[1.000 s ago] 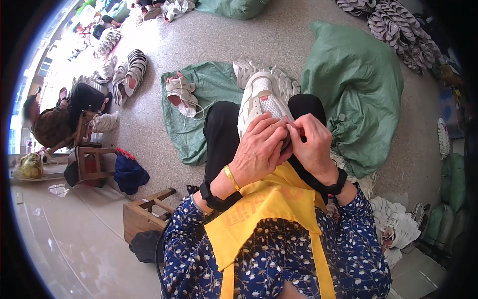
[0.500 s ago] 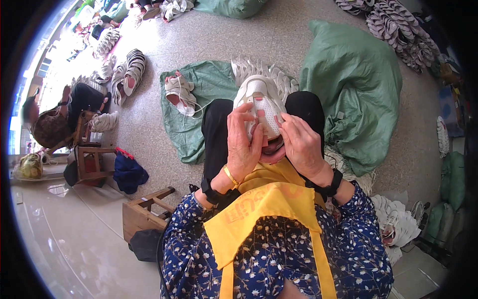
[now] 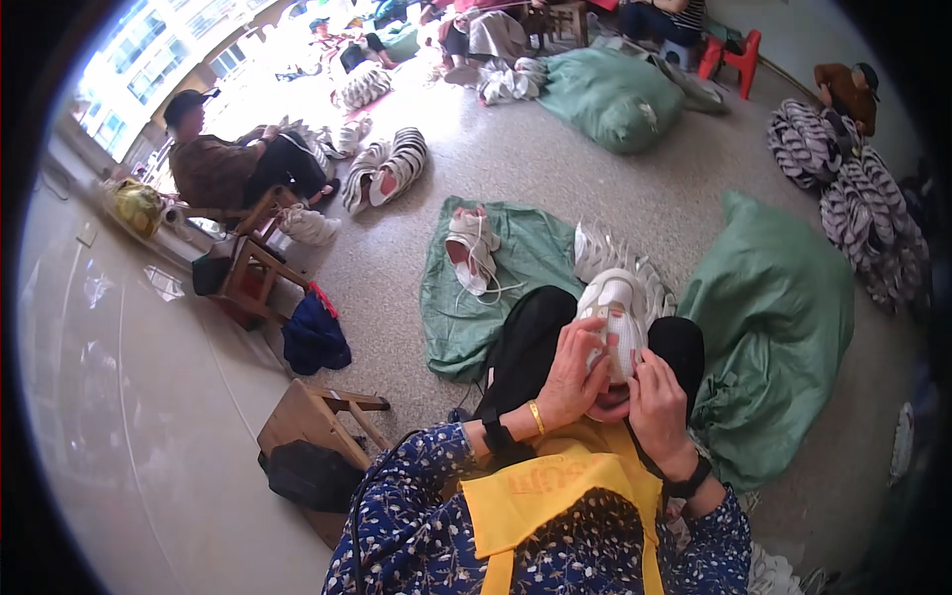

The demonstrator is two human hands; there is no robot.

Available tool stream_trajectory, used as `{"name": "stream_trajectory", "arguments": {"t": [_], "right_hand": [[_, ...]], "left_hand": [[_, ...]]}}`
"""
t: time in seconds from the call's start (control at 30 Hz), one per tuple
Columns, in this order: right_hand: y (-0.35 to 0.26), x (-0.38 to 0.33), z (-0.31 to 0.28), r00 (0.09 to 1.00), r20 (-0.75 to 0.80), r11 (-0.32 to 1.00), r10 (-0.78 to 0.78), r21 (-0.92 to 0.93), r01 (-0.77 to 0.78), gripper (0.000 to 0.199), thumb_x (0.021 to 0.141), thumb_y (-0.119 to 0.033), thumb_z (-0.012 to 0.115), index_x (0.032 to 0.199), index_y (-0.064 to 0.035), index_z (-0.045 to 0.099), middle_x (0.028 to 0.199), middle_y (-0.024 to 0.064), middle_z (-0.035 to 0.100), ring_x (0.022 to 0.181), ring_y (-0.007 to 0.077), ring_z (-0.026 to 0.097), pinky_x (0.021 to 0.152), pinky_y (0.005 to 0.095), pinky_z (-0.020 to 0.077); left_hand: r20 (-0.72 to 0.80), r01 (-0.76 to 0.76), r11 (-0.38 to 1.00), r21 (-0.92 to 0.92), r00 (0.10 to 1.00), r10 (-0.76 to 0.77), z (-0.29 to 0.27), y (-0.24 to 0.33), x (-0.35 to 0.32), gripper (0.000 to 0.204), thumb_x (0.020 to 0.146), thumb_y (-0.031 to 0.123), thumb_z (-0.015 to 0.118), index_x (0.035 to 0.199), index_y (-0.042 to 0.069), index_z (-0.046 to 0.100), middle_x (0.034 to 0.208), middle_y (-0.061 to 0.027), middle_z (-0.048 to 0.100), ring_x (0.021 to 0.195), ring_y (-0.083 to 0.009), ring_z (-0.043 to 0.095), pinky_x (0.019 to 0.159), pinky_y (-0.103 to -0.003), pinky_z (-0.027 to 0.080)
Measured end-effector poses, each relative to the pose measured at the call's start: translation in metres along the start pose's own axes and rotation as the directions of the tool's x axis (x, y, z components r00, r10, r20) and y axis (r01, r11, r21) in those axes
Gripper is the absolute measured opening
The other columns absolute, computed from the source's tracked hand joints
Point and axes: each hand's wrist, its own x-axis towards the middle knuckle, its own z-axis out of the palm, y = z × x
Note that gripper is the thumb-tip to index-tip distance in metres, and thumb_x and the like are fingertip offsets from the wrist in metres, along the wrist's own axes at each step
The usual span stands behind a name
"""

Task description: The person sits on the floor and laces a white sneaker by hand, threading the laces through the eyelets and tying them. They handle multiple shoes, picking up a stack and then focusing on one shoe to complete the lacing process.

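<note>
A white sneaker [image 3: 619, 315] stands toe-up on my lap, between my black-trousered knees. My left hand [image 3: 573, 375] grips its left side and tongue, fingers curled over the upper. My right hand [image 3: 656, 401] holds the shoe's lower right edge near the heel opening. A gold bangle and a black band sit on my left wrist, a black band on my right. I wear a yellow apron [image 3: 555, 496] over a blue floral top.
A green cloth [image 3: 516, 268] on the floor carries a white and pink sneaker [image 3: 472, 250] with loose laces. A full green sack [image 3: 773, 327] lies to my right. A wooden stool [image 3: 317, 426] stands at my left. Seated people and several shoe piles [image 3: 387, 169] are farther off.
The camera has tilted up, showing more of the room. The sneaker has turned more upright in my lap, and both hands have shifted lower on it.
</note>
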Motion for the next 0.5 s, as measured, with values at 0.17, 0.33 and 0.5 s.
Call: {"name": "stream_trajectory", "arguments": {"t": [0.17, 0.33, 0.5], "right_hand": [[-0.006, 0.017, -0.020, 0.986, 0.165, 0.999, -0.032, 0.047, 0.025, 0.034, 0.084, -0.001, 0.073, 0.115, 0.0016, 0.059, 0.126, 0.0233, 0.062, 0.113, 0.0408, 0.064, 0.093, 0.0468, 0.0560], [0.001, 0.020, -0.018, 0.978, 0.197, 0.997, -0.070, -0.024, 0.076, 0.043, 0.076, -0.004, 0.080, 0.116, -0.0021, 0.062, 0.123, 0.0201, 0.063, 0.109, 0.0372, 0.067, 0.086, 0.0447, 0.0587], [0.004, 0.018, -0.013, 0.983, 0.116, 0.988, -0.140, -0.043, 0.146, 0.032, 0.078, -0.006, 0.079, 0.106, -0.0027, 0.064, 0.120, 0.0186, 0.063, 0.102, 0.0369, 0.069, 0.082, 0.0449, 0.0594]], "left_hand": [[-0.020, 0.010, 1.000, 0.000, 1.000, -0.010, -0.002, 0.001, 0.000, 0.029, 0.088, -0.004, 0.065, 0.110, 0.003, 0.048, 0.137, -0.0220, 0.053, 0.124, -0.0433, 0.051, 0.105, -0.048, 0.044], [-0.033, 0.037, 0.999, -0.002, 0.999, -0.037, 0.001, 0.003, 0.003, 0.027, 0.088, -0.002, 0.066, 0.108, 0.003, 0.049, 0.134, -0.0206, 0.055, 0.121, -0.0409, 0.052, 0.103, -0.046, 0.045], [-0.005, 0.198, 0.979, 0.046, 0.980, -0.198, -0.004, 0.014, 0.021, 0.019, 0.093, 0.004, 0.066, 0.104, 0.001, 0.050, 0.122, -0.0190, 0.059, 0.115, -0.0372, 0.054, 0.100, -0.044, 0.047]]}}
